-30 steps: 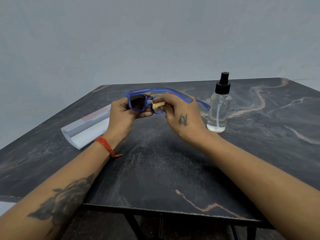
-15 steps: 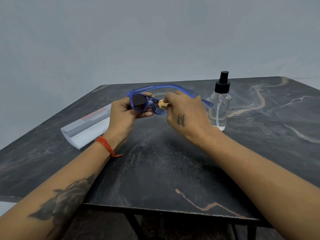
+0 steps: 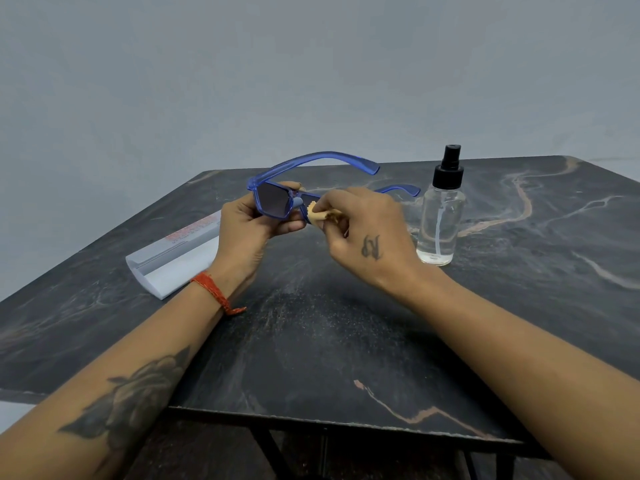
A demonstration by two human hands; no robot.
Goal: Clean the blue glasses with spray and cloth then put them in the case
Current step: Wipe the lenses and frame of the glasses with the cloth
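Our left fingers grip the blue glasses, temples pointing away rightward; right fingers pinch the cloth against them.

Both forearms are reaching in from the bottom corners of the frame and meeting just above its centre. The left hand is curling its fingers and thumb, pinching what it is holding; an orange thread band is circling its wrist. The right hand is turning its back toward the camera, fingertips bunching together in a pinch.
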